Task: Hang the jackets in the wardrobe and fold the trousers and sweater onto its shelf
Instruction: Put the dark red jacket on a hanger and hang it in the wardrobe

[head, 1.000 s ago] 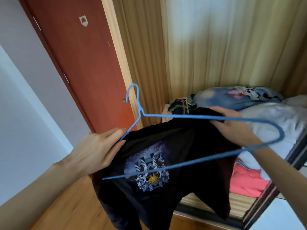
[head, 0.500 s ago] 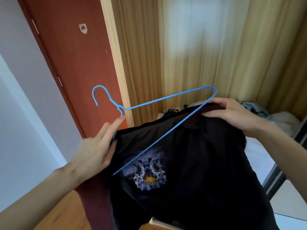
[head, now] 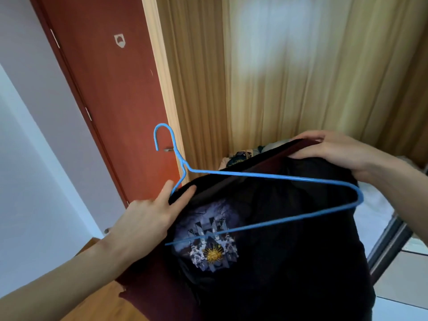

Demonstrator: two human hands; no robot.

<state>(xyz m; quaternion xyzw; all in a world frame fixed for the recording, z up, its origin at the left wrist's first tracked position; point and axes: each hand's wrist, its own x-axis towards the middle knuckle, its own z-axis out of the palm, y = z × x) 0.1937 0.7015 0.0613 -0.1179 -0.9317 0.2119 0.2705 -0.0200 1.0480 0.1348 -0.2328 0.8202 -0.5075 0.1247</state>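
Behind the person stood a red-brown door point(head: 120, 93) at ten o'clock and tan curtains point(head: 301, 72) across twelve to two, light showing through the middle panel. Wood floor point(head: 102, 304) at seven o'clock. Black garment point(head: 284, 258) with a maroon lining and a printed emblem with a gold sun point(head: 208, 246) hung low centre, spread between both hands. Blue wire hanger point(head: 266, 200) lay across its front, hook up toward eleven o'clock, far corner pointing to three. Left hand point(head: 150, 216) at nine o'clock held the garment's edge, thumb and forefinger stretched up beside the hanger's neck; contact with the wire unclear. Right hand point(head: 333, 149) at two o'clock clasped the garment's upper edge, fingers curled over it. Hands well apart. Bedding point(head: 372, 212), pale, showed past the garment at three o'clock.
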